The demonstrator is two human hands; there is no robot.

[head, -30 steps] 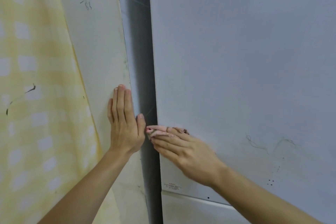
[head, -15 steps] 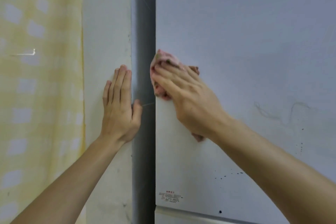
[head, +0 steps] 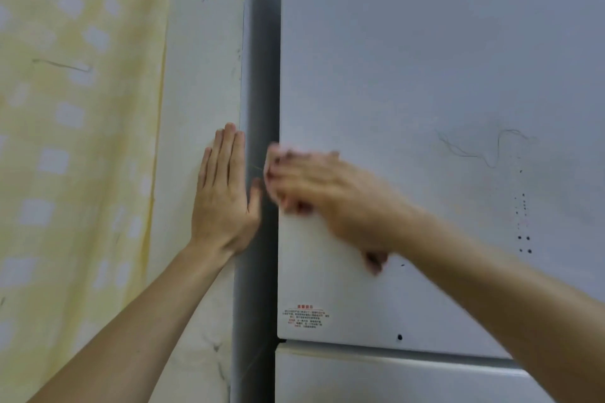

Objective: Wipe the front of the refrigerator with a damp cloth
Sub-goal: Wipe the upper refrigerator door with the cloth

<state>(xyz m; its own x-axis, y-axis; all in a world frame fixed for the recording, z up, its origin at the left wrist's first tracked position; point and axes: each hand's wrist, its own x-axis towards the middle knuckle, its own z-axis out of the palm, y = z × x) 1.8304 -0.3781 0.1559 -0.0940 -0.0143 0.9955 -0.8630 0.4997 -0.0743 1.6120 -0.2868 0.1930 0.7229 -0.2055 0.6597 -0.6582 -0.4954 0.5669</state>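
**A:** How far along is the wipe?

**B:** Midway at best, I'd judge. The right hand (head: 330, 199) presses the pink cloth (head: 375, 261) on the refrigerator door (head: 425, 59), at its left edge. Blur hides whether its fingers (head: 294, 173) curl round the cloth.

**A:** What's left?

**B:** A scribble (head: 484, 147) and dark specks (head: 523, 235) well right of the fingers, and the lower door (head: 360, 376) beneath them.

**A:** Anything in the way?

**B:** Only the left hand (head: 226, 193). Its fingers lie straight and flat on the wall (head: 203, 75), just across the grey gap (head: 262, 75) from the cloth. A label (head: 306, 316) sits below, and yellow checked fabric (head: 82, 108) hangs further left.
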